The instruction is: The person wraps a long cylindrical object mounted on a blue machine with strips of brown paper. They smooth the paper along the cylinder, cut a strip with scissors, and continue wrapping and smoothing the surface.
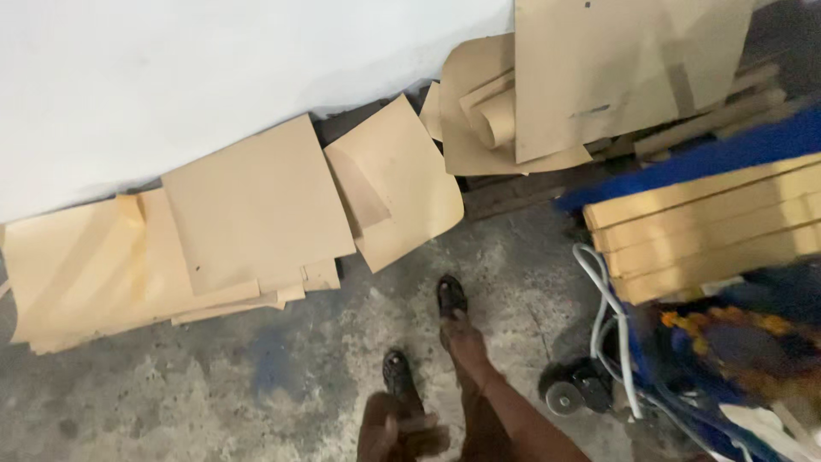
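A single hand (402, 432) is being seen at the bottom edge, blurred, with its fingers (428, 438) curled in loosely; which hand it is cannot be told, and nothing is being shown gripped in it. No contact with any object is being made. Just beyond the hand, two sandalled feet (451, 299) are being planted on the concrete floor (214, 393). Further ahead and to the left of the hand, brown cardboard sheets (256, 205) are being leaned against a white wall (171, 77). Well to its right, stacked wooden planks (710, 222) are being carried on a blue wheeled cart (650, 359).
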